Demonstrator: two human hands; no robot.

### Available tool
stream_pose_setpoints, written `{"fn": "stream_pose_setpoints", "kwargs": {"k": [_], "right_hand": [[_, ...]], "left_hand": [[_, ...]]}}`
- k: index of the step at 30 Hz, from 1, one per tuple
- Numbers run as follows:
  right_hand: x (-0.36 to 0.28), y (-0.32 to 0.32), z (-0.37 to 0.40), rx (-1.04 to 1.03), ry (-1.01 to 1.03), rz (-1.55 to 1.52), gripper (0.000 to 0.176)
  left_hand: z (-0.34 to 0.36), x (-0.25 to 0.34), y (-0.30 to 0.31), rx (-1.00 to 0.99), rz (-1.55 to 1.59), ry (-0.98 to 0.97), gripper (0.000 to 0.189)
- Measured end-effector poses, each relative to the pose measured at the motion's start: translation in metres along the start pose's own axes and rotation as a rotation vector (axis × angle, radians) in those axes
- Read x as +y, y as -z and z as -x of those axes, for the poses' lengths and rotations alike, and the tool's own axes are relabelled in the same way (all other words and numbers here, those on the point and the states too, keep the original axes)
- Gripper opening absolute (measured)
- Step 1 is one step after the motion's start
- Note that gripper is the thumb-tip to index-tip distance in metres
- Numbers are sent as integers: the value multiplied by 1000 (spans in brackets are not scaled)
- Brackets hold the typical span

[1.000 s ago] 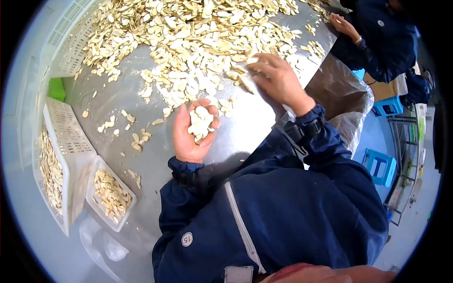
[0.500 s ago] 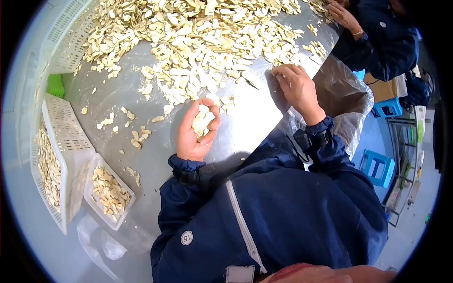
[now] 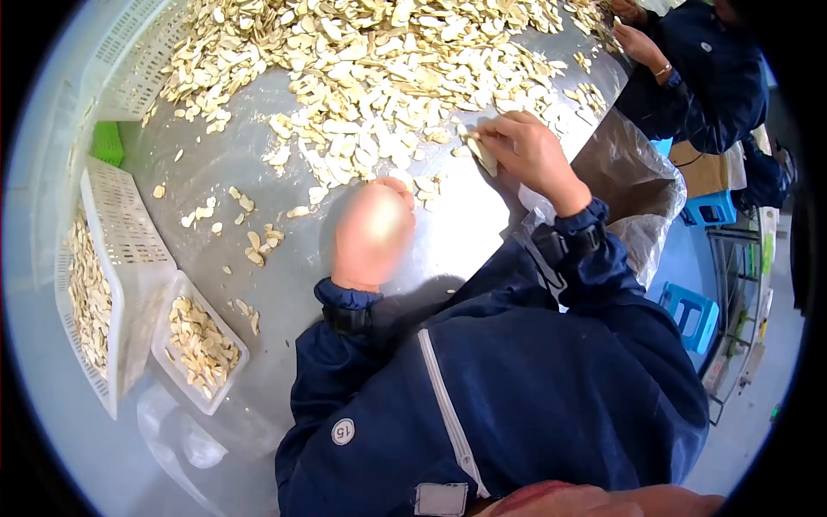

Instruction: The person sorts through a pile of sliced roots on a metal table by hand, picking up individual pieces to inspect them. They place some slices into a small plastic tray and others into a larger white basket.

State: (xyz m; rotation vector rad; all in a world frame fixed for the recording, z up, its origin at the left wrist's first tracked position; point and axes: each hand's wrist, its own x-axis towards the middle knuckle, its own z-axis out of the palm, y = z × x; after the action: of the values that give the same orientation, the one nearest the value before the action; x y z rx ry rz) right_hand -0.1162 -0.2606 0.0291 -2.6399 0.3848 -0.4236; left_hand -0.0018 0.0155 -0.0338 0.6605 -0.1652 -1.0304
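Before you, the heap of pale slices (image 3: 388, 103) covers part of the metal table (image 3: 237, 155). Your left hand (image 3: 375, 233), just your side of the heap, is blurred; I cannot tell its fingers' state. Near the heap's edge, your right hand (image 3: 536, 157) bunches its fingertips at one slice (image 3: 484, 157); whether they pinch it, I cannot tell.

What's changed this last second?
The right hand drew back toward the edge of the table, then reached in again toward the pile; it is now at a pale slice, grip unclear. The left hand is now blurred, so the slices it held can't be made out. It stays roughly in place, as do the white basket and small tray.
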Motion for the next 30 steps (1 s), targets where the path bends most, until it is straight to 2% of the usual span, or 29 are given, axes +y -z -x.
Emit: {"fn": "stream_pose_setpoints", "kwargs": {"k": [2,5,6,12,16,18,20,21,22,24,27,30], "right_hand": [[-2,13,2,-104,-89,-99,18],[1,5,-6,32,-24,60,18],[1,4,-8,17,-17,56,18],[9,11,-5,-70,25,75,20],[-3,14,12,-91,-2,-91,19],[-7,13,12,-95,-107,-102,18],[-10,12,10,-68,-244,-125,19],[-3,10,8,12,-221,-32,23],[2,10,8,69,-306,-13,24],[6,16,7,151,-288,53,22],[13,16,13,62,-103,58,20],[4,11,14,21,-122,62,19]], "left_hand": [[0,-1,0,22,12,3,24],[0,-3,-7,73,3,-8,25],[-1,-3,-8,93,-15,-29,25],[0,19,-12,-74,287,188,32],[-1,16,-16,12,260,188,33],[-1,15,-14,6,278,193,33],[-2,6,-8,53,127,111,33],[-1,4,-6,65,103,100,33],[-1,2,-4,78,79,89,33],[-2,4,-3,71,132,129,33],[-3,-2,-9,108,-14,34,30],[3,5,-21,122,10,2,25]]}}
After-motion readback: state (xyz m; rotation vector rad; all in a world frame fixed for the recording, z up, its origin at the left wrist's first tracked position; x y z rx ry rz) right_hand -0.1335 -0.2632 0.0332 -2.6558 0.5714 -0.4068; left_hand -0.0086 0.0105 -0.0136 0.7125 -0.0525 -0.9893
